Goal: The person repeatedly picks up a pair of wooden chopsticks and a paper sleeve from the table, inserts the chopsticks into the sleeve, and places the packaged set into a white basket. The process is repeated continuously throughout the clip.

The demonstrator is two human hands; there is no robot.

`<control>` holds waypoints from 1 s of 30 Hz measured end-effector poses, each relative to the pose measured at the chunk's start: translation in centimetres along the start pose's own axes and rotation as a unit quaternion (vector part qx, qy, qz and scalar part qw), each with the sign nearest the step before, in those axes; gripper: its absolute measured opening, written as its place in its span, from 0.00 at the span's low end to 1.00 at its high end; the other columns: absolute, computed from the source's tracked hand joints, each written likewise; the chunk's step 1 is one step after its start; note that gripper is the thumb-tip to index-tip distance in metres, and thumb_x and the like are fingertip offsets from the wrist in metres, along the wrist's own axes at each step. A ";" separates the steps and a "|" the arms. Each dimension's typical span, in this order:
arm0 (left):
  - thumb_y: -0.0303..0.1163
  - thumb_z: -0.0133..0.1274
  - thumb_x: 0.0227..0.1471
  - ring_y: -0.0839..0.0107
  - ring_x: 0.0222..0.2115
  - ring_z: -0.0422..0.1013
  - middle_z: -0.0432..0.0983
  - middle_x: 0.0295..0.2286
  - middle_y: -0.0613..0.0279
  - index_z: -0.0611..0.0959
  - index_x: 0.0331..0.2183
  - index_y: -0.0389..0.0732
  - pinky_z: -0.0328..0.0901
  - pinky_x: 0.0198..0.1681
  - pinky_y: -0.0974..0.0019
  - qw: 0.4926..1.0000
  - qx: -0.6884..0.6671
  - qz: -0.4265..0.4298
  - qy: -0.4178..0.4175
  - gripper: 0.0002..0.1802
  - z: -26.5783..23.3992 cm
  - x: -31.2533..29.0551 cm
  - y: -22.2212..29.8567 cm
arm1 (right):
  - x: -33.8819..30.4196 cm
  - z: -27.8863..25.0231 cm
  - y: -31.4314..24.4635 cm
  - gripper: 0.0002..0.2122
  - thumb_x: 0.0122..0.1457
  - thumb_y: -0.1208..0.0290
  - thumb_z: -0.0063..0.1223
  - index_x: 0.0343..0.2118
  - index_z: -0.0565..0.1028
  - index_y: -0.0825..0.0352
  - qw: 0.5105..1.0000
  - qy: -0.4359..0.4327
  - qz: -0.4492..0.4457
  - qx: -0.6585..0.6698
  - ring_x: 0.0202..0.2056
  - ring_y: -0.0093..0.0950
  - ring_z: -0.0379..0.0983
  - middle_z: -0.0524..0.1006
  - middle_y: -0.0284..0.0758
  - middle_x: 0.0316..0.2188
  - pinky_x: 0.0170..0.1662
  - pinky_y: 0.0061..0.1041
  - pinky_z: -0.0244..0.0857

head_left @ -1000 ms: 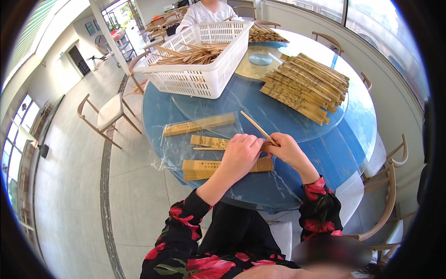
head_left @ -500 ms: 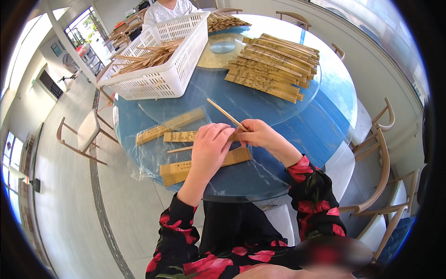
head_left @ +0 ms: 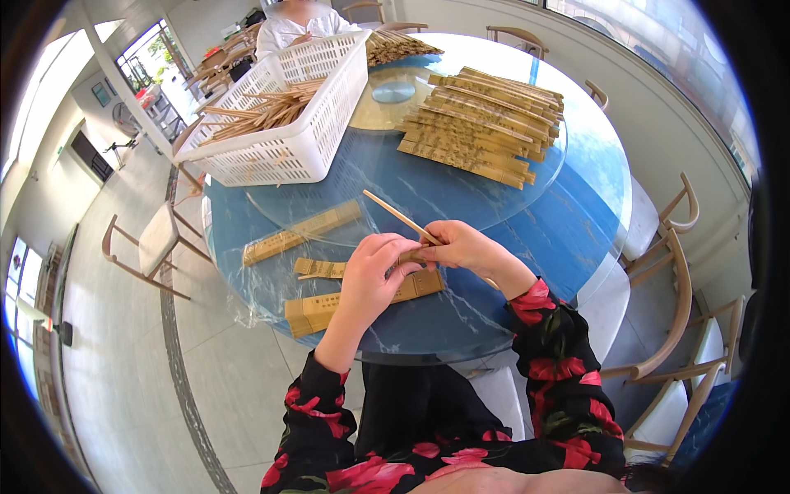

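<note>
"How's the grip?"

"The right hand (head_left: 461,245) pinches a stick (head_left: 397,215) that pokes out slantwise on both sides of it. The left hand (head_left: 370,270) curls round a sleeve (head_left: 319,268), its far fingertips partly hidden."

"And where is all that?"

"On the near side of the basket (head_left: 337,115), off to its right."

"What would make it go well?"

"I'd keep the left grip light so the paper doesn't crease, and bring stick and sleeve into line; they look angled to each other. Letting the fingertips guide rather than press should help. I can't tell whether the sleeve's mouth is open."

"Counts?"

"One stick in hand, one sleeve in hand. One wrapped bundle (head_left: 303,234) just nearer than the basket, and one flat stack (head_left: 313,314) nearer again, partly under the left forearm. One big pile (head_left: 485,123) to the basket's right, one far pile (head_left: 401,48) by its far right corner. One basket; its loose sticks (head_left: 284,111) overlap too much to count. One co-worker (head_left: 298,31) beyond it."
</note>
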State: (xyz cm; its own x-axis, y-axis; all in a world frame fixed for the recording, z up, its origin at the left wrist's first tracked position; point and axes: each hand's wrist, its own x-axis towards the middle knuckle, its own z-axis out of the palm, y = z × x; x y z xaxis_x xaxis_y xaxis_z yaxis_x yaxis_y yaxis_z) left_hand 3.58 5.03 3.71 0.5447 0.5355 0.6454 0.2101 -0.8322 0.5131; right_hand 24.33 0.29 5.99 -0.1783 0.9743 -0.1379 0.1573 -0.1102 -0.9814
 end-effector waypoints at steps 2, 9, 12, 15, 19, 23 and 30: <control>0.25 0.69 0.42 0.58 0.42 0.75 0.81 0.37 0.60 0.86 0.41 0.41 0.71 0.47 0.59 1.000 -0.004 -0.005 0.003 0.20 0.1 -0.1 0.0 | 0.0 -0.1 -0.1 0.08 0.63 0.67 0.60 0.34 0.77 0.67 1.000 -0.003 0.007 0.008 0.24 0.13 0.66 0.78 0.27 0.23 0.27 0.17 0.57; 0.25 0.70 0.42 0.59 0.41 0.76 0.81 0.36 0.59 0.86 0.41 0.40 0.71 0.46 0.60 1.000 0.003 0.004 0.001 0.20 0.0 0.0 0.0 | 0.1 -0.1 0.7 0.09 0.65 0.64 0.57 0.34 0.76 0.65 0.999 -0.009 0.005 0.045 0.23 0.12 0.64 0.77 0.26 0.23 0.24 0.14 0.54; 0.25 0.70 0.42 0.59 0.41 0.76 0.81 0.36 0.60 0.86 0.41 0.41 0.71 0.46 0.60 1.000 0.002 -0.002 0.005 0.20 0.1 -0.2 -0.1 | -0.1 0.3 0.3 0.09 0.66 0.64 0.56 0.34 0.76 0.64 0.999 -0.008 0.014 0.035 0.23 0.12 0.64 0.77 0.26 0.23 0.24 0.15 0.55; 0.24 0.70 0.41 0.59 0.41 0.76 0.81 0.36 0.60 0.86 0.41 0.41 0.71 0.46 0.61 1.000 -0.001 -0.006 0.013 0.20 -0.2 -0.3 -0.3 | -0.4 0.6 -0.6 0.09 0.67 0.65 0.55 0.34 0.76 0.65 0.999 -0.010 0.011 0.033 0.23 0.13 0.65 0.77 0.26 0.23 0.25 0.16 0.56; 0.22 0.70 0.41 0.59 0.40 0.77 0.81 0.36 0.59 0.86 0.41 0.40 0.71 0.45 0.61 1.000 -0.024 -0.008 0.011 0.21 0.0 -0.1 -0.3 | -0.5 0.4 -0.4 0.09 0.67 0.66 0.55 0.33 0.75 0.67 1.000 0.000 0.002 0.026 0.25 0.14 0.67 0.77 0.28 0.23 0.28 0.17 0.59; 0.21 0.69 0.42 0.59 0.40 0.77 0.81 0.36 0.58 0.85 0.41 0.39 0.71 0.45 0.62 1.000 -0.029 -0.010 0.006 0.19 -0.2 0.1 -0.2 | -0.1 0.7 -0.1 0.09 0.66 0.68 0.55 0.33 0.75 0.68 1.000 0.009 -0.006 0.019 0.26 0.15 0.70 0.77 0.28 0.23 0.29 0.18 0.61; 0.22 0.69 0.43 0.58 0.38 0.77 0.80 0.35 0.58 0.85 0.40 0.39 0.71 0.43 0.63 0.998 -0.046 -0.033 -0.010 0.18 -0.5 0.1 0.3 | 0.0 0.8 0.0 0.09 0.66 0.68 0.55 0.31 0.75 0.68 1.000 0.012 -0.004 0.024 0.26 0.16 0.71 0.76 0.29 0.22 0.30 0.18 0.62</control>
State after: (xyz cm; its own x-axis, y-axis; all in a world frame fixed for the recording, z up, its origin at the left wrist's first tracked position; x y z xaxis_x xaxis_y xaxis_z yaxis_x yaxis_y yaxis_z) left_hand 3.25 4.88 4.24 0.5483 0.5845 0.5981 0.1710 -0.7785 0.6039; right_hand 23.56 0.11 5.87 -0.1558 0.9795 -0.1276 0.1095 -0.1113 -0.9877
